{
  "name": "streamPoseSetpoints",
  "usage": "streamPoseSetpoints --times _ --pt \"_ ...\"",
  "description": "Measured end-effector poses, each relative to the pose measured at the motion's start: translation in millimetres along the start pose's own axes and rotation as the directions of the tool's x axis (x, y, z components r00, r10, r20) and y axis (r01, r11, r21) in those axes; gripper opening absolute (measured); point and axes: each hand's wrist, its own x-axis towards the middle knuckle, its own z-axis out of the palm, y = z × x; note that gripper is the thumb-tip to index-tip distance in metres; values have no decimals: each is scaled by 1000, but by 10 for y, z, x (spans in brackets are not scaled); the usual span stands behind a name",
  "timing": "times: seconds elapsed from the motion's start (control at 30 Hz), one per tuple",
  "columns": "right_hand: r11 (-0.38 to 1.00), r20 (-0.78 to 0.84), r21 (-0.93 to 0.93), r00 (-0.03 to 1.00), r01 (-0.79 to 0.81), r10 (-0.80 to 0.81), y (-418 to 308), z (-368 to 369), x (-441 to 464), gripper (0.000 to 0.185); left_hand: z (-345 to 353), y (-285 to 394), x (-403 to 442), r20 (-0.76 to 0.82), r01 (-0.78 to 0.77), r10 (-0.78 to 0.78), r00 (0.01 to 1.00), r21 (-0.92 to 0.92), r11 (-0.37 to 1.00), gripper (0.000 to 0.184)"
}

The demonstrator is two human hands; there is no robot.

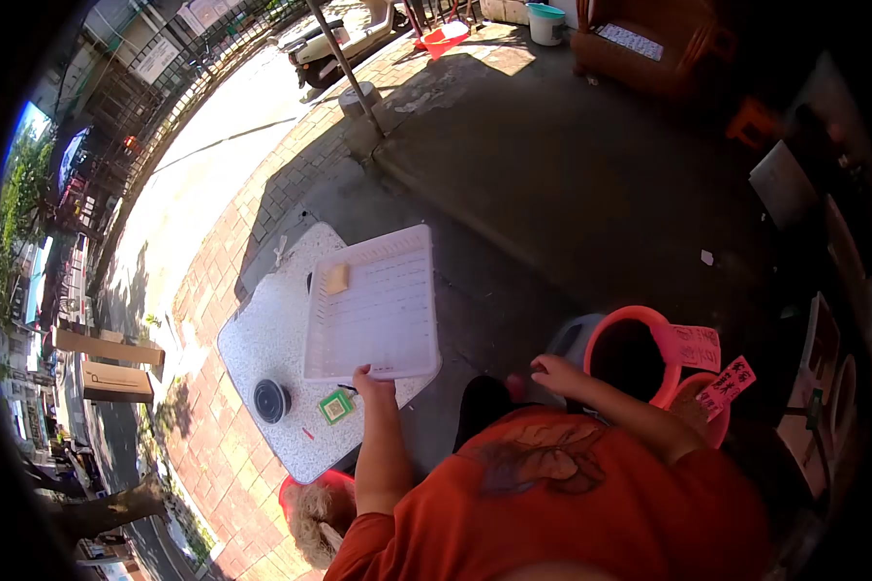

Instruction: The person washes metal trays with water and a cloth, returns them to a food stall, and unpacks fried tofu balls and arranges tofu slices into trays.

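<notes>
My left hand (374,385) is at the near edge of a shallow white plastic basket (378,324), its fingers closed on the rim. A small yellowish block (337,279) lies inside near the far left corner. Under the basket is a speckled light tabletop (262,358). On it, a round dark-lidded tub (272,400) and a green-framed code card (335,407) sit left of my left hand. My right hand (554,376) hovers beside a red-rimmed bucket (669,368), its fingers curled in. Whatever they hold, if anything, is hidden.
A second red container (717,426) with a handwritten pink sign (727,385) stands at right. A red bucket with a fibrous bundle (318,518) is below the table. Further off are a metal pole (344,68), a parked scooter (344,44) and a wooden chair (649,53).
</notes>
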Motion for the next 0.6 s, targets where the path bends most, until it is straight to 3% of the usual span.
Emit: streamPoseSetpoints --times 0.17,0.27,0.3,0.33,0.37,0.43,0.5,0.6 --pt "998 -30 -55 999 44 -45 -446 -539 698 33 294 364 915 19 -44 45 999 -45 998 56" --pt "995 -10 -101 1000 9 -10 -270 -690 1161 32 114 610 1764 -158 -59 60 986 12 998 50" --pt "987 6 -156 999 -32 33 -251 -809 1255 32 -139 657 2078 -13 -89 93 996 181 980 52" --pt "984 1 -159 996 -84 85 -299 -943 1307 33 -274 742 2188 5 65 -71 997 332 941 44" --pt "989 -13 -134 998 -67 66 -187 -1004 1411 33 -195 633 2164 -30 123 -129 991 564 816 43" --pt "979 12 -177 995 -97 101 -118 -1241 1553 34 188 160 2182 -151 224 -182 972 834 504 41" --pt "984 -123 -101 984 -145 133 -43 -1422 1622 34 877 -299 2084 -179 240 -246 953 940 244 40" --pt "971 -274 12 933 -241 234 67 -1678 1693 33 1853 -845 2086 -124 128 -363 924 992 -15 37"
